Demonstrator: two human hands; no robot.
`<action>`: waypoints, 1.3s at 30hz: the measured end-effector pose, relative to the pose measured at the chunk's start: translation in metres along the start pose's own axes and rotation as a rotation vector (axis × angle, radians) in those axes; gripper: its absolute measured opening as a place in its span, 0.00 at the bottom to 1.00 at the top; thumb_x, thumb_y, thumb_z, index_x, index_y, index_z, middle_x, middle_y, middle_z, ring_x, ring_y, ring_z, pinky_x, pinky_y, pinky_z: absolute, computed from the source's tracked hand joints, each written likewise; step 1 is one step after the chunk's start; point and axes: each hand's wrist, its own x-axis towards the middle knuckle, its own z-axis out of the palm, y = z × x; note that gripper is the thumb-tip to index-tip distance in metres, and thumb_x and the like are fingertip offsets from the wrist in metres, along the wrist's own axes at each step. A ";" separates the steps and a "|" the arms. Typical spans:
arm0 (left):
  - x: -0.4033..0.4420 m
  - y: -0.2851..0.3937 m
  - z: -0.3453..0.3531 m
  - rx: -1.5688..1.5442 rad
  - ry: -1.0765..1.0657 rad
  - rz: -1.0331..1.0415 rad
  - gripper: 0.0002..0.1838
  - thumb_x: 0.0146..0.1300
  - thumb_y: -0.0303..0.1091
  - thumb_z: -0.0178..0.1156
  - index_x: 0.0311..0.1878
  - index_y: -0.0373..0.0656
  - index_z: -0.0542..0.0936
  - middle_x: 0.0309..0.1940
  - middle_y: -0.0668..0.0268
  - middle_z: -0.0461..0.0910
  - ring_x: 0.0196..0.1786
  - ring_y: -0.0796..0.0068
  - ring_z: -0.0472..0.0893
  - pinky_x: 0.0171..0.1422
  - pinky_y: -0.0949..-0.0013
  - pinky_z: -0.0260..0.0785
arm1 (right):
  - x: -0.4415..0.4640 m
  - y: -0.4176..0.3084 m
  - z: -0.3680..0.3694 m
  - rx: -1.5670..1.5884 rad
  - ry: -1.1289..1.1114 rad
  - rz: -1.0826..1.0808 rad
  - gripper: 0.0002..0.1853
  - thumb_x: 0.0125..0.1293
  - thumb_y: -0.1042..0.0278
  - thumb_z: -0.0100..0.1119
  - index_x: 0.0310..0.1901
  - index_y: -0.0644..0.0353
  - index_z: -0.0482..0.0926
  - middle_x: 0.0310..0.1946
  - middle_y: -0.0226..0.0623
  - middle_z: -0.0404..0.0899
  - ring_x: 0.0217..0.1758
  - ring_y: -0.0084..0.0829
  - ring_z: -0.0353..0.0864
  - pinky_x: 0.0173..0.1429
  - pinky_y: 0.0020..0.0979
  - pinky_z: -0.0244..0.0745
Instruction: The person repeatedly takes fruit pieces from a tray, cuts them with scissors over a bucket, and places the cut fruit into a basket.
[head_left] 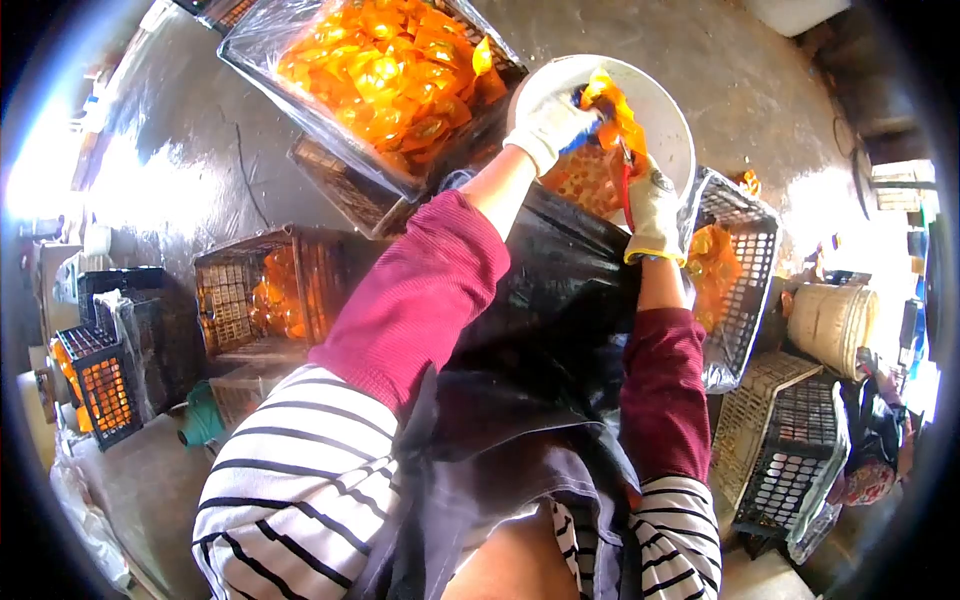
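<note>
My left hand [555,128], in a white glove with blue at the fingertips, is closed on an orange plastic packet [622,112] above a white bucket [676,108]. My right hand [653,208], in a white glove with a yellow cuff, grips red-handled scissors [628,190]. Their blades meet the lower part of the packet, and its folds partly hide them. Inside the bucket lie small orange-pink pieces [588,182]. Just left of the bucket, a plastic-lined crate [262,58] is heaped with shiny orange packets [385,75].
A black crate [755,265] with orange packets [712,265] stands at my right. On the left is a brown crate [225,300] with more packets. Stacked crates [795,450] and a beige bucket [832,325] are farther right. A black apron [545,290] covers my lap.
</note>
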 end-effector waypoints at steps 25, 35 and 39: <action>0.026 -0.116 -0.216 1.528 -0.200 -0.177 0.37 0.53 0.47 0.65 0.66 0.49 0.65 0.63 0.58 0.66 0.64 0.54 0.66 0.60 0.48 0.63 | 0.009 0.029 -0.039 2.051 -0.044 0.253 0.31 0.68 0.49 0.50 0.63 0.67 0.65 0.62 0.46 0.69 0.65 0.41 0.68 0.72 0.39 0.60; -0.010 -0.132 -0.209 0.435 0.079 -0.194 0.19 0.61 0.39 0.59 0.55 0.50 0.77 0.39 0.62 0.82 0.40 0.67 0.80 0.43 0.65 0.72 | -0.007 0.019 -0.022 1.809 -0.135 -0.080 0.27 0.70 0.50 0.47 0.60 0.65 0.67 0.64 0.46 0.66 0.68 0.40 0.64 0.71 0.40 0.61; -0.031 -0.101 -0.225 -1.021 0.498 -0.456 0.12 0.63 0.41 0.57 0.48 0.50 0.78 0.40 0.65 0.82 0.38 0.67 0.80 0.36 0.65 0.71 | 0.001 0.019 -0.026 1.798 -0.179 0.274 0.27 0.70 0.49 0.47 0.57 0.65 0.69 0.61 0.46 0.69 0.63 0.39 0.69 0.67 0.39 0.65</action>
